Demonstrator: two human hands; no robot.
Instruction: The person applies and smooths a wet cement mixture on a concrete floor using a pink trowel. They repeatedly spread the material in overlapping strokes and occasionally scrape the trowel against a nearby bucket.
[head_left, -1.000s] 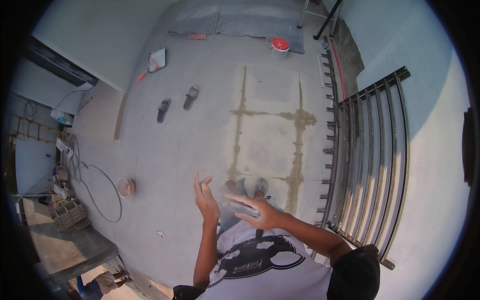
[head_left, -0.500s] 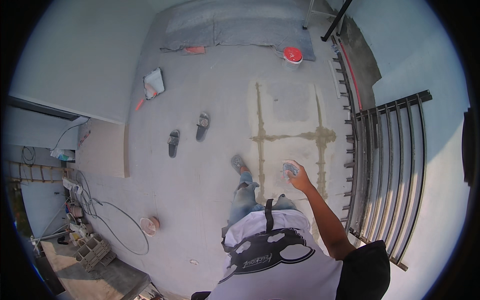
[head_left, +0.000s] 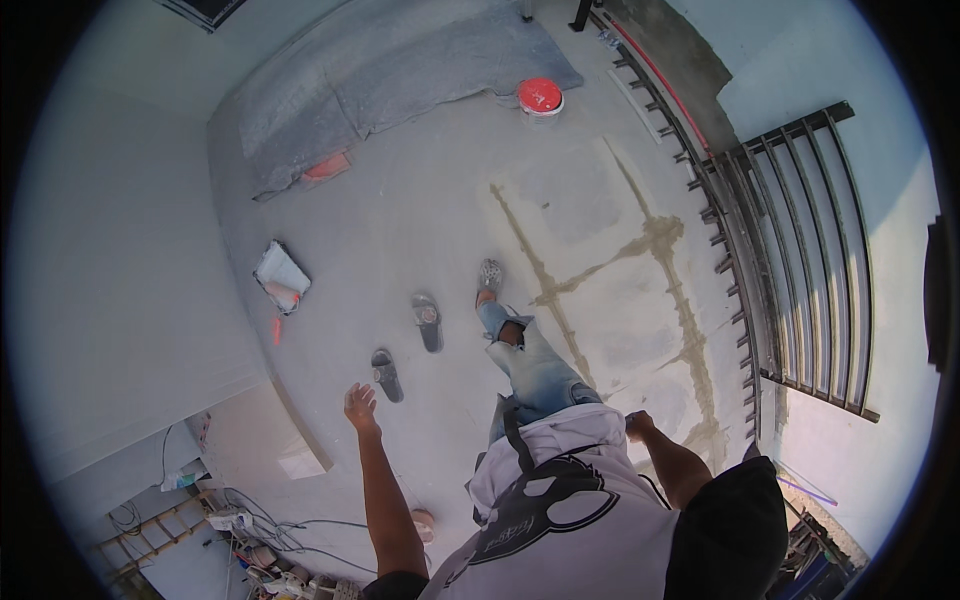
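Observation:
My left hand [head_left: 361, 405] is held out over the floor with its fingers apart and nothing in it. It is nearest to a pair of dark slide sandals, one sandal [head_left: 387, 375] just beyond the fingertips and the other sandal [head_left: 427, 322] a little farther off. Down by my right hip, my right hand [head_left: 637, 426] is curled closed; what it holds, if anything, cannot be made out. One foot in a grey clog [head_left: 489, 274] steps forward on the grey floor. To its right, damp brownish filler lines [head_left: 662, 238] cross the floor.
A red-lidded bucket [head_left: 541, 97] stands by a grey sheet [head_left: 400, 75]. At left lies a paint tray [head_left: 283, 275] with a reddish tool. Metal railing [head_left: 800, 250] leans along the right wall. A small pinkish bucket [head_left: 424, 525], hoses [head_left: 270, 515] and clutter lie lower left.
My right hand, which held a small grey-blue object over the floor, has drawn back to my hip. My left hand has come into view. I have turned and stepped, and the view has rotated.

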